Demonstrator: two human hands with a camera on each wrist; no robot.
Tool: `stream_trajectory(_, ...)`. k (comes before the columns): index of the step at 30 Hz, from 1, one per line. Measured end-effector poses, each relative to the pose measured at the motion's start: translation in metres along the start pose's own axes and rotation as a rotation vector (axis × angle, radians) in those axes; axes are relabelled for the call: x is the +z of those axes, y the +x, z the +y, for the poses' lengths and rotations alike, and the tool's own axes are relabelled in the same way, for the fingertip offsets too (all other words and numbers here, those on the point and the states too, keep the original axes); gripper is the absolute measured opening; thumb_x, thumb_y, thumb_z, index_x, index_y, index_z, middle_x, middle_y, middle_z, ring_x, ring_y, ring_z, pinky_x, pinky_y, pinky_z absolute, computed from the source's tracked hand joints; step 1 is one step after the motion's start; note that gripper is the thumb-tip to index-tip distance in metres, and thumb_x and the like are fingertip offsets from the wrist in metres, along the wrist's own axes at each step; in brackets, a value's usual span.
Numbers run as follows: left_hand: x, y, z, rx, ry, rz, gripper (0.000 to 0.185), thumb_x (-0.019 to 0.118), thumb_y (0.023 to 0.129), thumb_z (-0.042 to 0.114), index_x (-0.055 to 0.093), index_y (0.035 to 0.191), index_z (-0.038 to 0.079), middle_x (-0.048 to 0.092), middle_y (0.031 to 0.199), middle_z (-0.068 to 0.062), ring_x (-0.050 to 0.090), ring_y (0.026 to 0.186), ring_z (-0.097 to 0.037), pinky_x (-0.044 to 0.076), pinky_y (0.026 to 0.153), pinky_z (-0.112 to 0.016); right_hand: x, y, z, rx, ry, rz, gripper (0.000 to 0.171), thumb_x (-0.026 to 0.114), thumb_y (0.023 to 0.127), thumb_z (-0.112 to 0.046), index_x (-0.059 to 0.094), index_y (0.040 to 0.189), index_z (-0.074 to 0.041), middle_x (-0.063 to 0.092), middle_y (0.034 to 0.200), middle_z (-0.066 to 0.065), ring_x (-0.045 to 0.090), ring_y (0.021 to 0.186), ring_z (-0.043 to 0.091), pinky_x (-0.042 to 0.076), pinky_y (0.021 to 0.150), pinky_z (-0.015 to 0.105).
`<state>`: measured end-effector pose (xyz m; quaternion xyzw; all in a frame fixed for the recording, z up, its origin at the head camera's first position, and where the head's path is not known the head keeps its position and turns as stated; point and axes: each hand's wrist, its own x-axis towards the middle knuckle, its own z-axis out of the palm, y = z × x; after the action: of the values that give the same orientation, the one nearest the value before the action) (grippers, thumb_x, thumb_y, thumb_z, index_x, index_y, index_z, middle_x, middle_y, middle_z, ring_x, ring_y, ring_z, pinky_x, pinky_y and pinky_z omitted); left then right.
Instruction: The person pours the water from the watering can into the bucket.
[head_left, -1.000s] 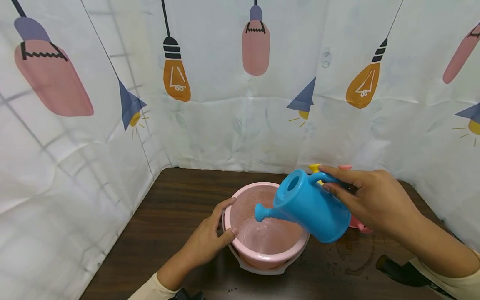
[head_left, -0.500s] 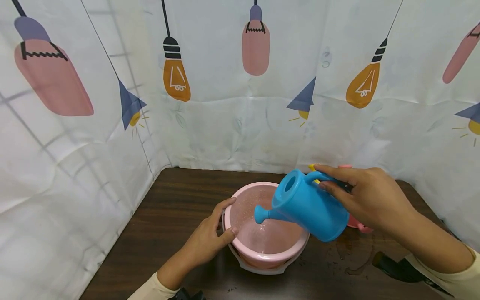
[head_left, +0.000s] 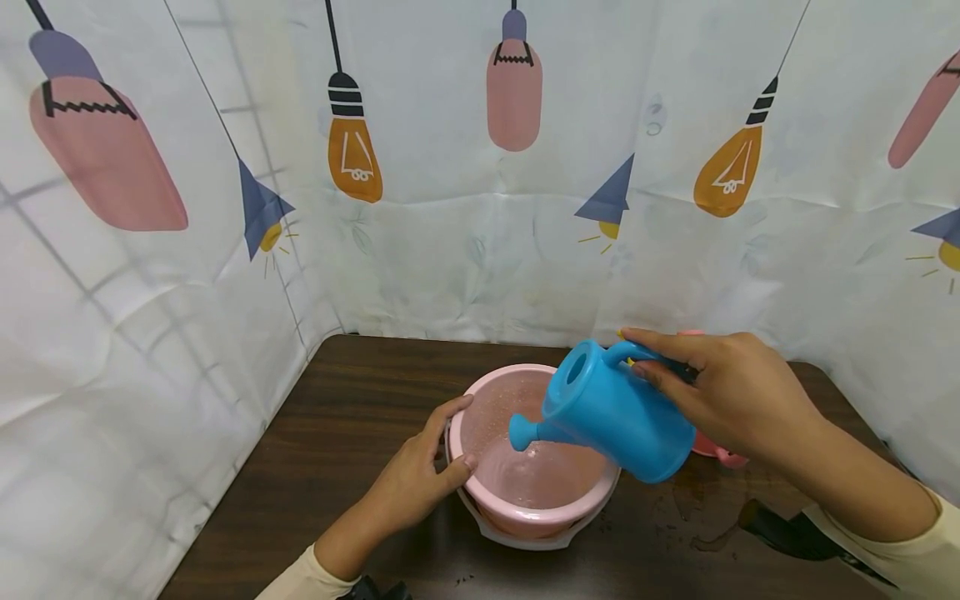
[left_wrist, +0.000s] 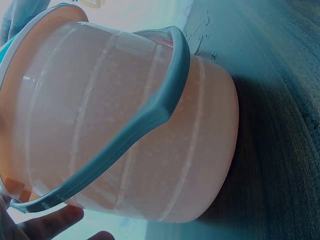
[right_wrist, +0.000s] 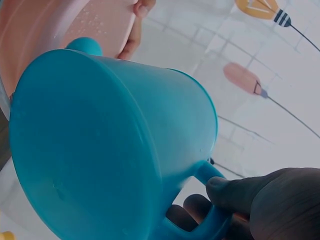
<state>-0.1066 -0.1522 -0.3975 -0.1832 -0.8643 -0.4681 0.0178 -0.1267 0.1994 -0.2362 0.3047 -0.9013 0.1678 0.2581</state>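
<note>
Mid-pour on a dark wooden counter [head_left: 345, 400]: right hand [head_left: 731, 392] curled round the handle of a blue toy watering can [head_left: 618, 412], fingers wrapped tight (thumb on top of the handle loop), can tipped down and to the left. Long axis of the can running from the handle on the right to the spout [head_left: 522, 432] on the left, spout head hanging above the mouth of a pink bucket [head_left: 525, 517] and just inside its rim line. Left hand [head_left: 420, 479] clasped on the bucket's near-left rim, thumb hooked over the edge, fingers against the outer wall, closer to the bucket than the right, which meets only the can. Bucket standing upright near the middle of the counter, directly left of and below the can, a shallow pool of water and scattered droplets showing inside, its pale carrying handle [left_wrist: 150, 117] folded down against the side. Counted: one watering can, one bucket, two hands. Behind the right wrist, part of a pink object [head_left: 712, 450], mostly hidden; wet patches [head_left: 705, 521] on the counter beside it; printed lamp-pattern curtain [head_left: 480, 167] all around
</note>
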Motion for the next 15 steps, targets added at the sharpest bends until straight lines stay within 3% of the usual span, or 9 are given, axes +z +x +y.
stream_trajectory(6,-0.0001,-0.0002,-0.0002,0.000,-0.006,-0.003,0.070,0.065,0.098,0.032,0.029,0.157,0.040,0.058,0.138,-0.010,0.065,0.111,-0.017,0.052,0.091,-0.040,0.0005,0.0032,-0.0024,-0.003,0.005,-0.007,0.048,0.087,0.082,-0.018,0.075,0.127,-0.018,0.077,0.104,0.012,0.049,0.051,0.005,0.029,0.042,0.028)
stream_trajectory(9,0.0001,-0.0003,-0.0004,0.003,-0.006,-0.002,0.070,0.064,0.098,0.032,0.029,0.157,0.040,0.058,0.138,-0.009,0.065,0.111,-0.017,0.052,0.090,-0.040,0.0007,0.0047,-0.0034,0.007,-0.002,-0.027,0.048,0.086,0.083,-0.019,0.074,0.129,-0.018,0.076,0.106,0.013,0.049,0.052,0.007,0.028,0.042,0.029)
stream_trajectory(15,0.0008,0.0003,-0.0016,0.031,0.031,0.021,0.069,0.065,0.097,0.036,0.030,0.157,0.039,0.060,0.138,-0.008,0.062,0.115,-0.017,0.050,0.095,-0.045,0.0013,0.0077,-0.0053,0.016,0.008,-0.056,0.048,0.086,0.084,-0.021,0.073,0.130,-0.018,0.076,0.106,0.014,0.064,0.061,0.017,0.033,0.044,0.030)
